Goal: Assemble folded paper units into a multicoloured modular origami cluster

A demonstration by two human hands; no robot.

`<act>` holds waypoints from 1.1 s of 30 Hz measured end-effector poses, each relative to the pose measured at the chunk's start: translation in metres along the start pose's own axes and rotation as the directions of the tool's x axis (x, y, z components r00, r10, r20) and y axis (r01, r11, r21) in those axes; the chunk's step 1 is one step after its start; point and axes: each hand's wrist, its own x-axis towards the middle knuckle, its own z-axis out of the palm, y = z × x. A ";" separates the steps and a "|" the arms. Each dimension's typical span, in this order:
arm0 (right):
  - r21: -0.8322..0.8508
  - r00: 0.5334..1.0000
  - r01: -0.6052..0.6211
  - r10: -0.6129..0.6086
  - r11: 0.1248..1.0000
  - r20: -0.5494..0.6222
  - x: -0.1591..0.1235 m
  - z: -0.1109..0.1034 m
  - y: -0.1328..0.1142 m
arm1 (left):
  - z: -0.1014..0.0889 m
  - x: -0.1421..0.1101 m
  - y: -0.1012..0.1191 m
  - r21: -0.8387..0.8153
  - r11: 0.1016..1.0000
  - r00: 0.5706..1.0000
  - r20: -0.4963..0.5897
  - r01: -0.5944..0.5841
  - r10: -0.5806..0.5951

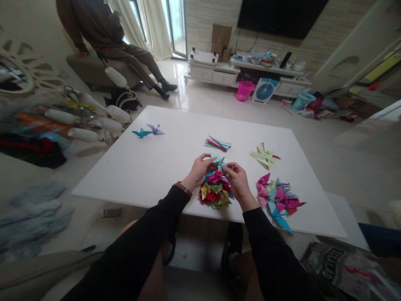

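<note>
Between my two hands is a light blue origami crane (220,161), held above the white table. My left hand (200,170) pinches it from the left, and my right hand (238,180) grips its right side. Right below lies a pile of folded paper cranes (215,194) in red, gold, pink and green, partly hidden by my hands. Just beyond my fingers rests a bundle of narrow folded papers (218,144) in pink and teal. Another heap of cranes (278,198), pink, blue and purple, sits beside my right forearm.
Pale green cranes (265,155) lie at the table's right. A teal crane (141,133) and a purple crane (156,129) stand at the far left of the white table (125,175). A seated person (103,37) is at the back left. A pink basket (244,91) stands beyond.
</note>
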 end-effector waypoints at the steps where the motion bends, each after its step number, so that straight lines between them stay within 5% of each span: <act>1: -0.004 1.000 0.001 -0.001 1.000 0.001 0.000 0.000 0.000 | 0.000 0.000 0.000 0.001 1.000 1.000 -0.002 0.002 -0.002; 33: -0.006 1.000 -0.011 0.011 1.000 0.021 -0.001 0.002 0.002 | 0.000 -0.004 0.004 0.026 1.000 1.000 0.009 0.006 -0.006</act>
